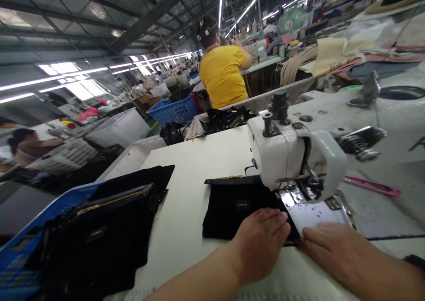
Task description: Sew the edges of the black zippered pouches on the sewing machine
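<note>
From where I stand, the lettering on the label point(242, 205) of the black cloth point(221, 214) is too small to read. The left hand point(262, 239) covers its near right part, and the sewing machine point(270, 152) hides its far right corner. Whether the right hand point(338, 248) pinches the edge or merely touches it, I can't tell. That arm and the machine both run out of sight rightward. To the left, stacked black pieces point(109, 243) hide much of a blue basket point(33, 230), itself cut off.
</note>
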{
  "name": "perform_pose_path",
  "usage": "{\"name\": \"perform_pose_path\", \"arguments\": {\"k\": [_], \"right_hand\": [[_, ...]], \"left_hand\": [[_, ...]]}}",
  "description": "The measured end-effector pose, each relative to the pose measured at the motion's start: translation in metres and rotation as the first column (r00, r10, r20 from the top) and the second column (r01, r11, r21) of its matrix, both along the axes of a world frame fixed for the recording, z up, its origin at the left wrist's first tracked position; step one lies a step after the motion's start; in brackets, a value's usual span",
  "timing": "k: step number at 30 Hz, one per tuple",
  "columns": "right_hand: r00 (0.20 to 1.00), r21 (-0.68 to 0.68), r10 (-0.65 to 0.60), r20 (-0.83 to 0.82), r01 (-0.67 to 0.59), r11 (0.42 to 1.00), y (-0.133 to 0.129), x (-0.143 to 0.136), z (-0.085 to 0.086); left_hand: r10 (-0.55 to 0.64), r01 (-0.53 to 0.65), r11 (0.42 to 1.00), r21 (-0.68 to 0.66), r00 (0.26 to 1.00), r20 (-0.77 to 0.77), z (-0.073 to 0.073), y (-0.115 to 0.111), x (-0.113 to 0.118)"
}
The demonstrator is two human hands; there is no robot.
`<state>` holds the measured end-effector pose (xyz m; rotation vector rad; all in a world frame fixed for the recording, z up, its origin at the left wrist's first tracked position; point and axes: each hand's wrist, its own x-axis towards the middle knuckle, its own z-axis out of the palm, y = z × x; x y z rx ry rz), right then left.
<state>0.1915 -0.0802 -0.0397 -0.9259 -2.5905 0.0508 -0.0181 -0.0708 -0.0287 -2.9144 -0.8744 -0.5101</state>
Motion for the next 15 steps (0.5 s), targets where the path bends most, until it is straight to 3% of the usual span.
{"name": "perform_pose_path", "arguments": {"k": [3, 10, 15], "right_hand": [[0.999, -0.021, 0.043, 0.017, -0.043, 0.999, -0.004, 0.003, -0.002], [0.999, -0.016, -0.011, 0.05, 0.011, 1.0, 0.006, 0.001, -0.011], [0.999, 0.035, 0.008, 0.045, -0.01, 0.999, 0.009, -0.004, 0.0]], "left_hand": [[0.002, -0.002, 1.0, -0.026, 1.0, -0.022, 0.001, 0.001, -0.002], [-0.044, 0.043, 0.999, -0.012, 0.998, -0.04, 0.004, 0.016, -0.005], [-0.041, 0.044, 0.999, -0.02, 0.991, 0.13, 0.007, 0.022, -0.007]]}}
